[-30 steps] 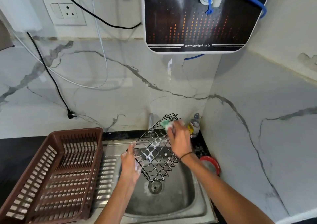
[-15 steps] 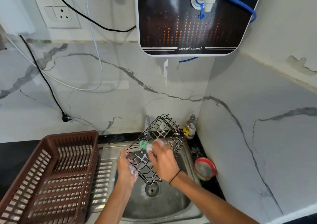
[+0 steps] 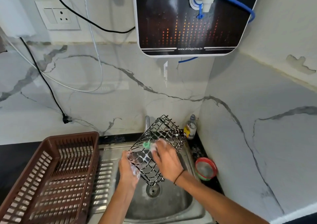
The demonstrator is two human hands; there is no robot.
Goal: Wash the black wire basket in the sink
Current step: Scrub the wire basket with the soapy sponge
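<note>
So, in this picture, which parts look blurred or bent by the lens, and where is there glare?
Head view: the right hand and its green scrubber are smeared by motion blur against the black wire basket; the left hand is sharper. The wide lens bows the wall edges and the brown crate. Soft glare lies on the water purifier panel and the sink rim.

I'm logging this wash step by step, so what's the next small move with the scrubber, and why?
Probably draw the green scrubber down the basket toward the left hand. The right hand presses it near mid-basket, the left hand grips the lower end over the sink, and the lower wires look unscrubbed.
</note>
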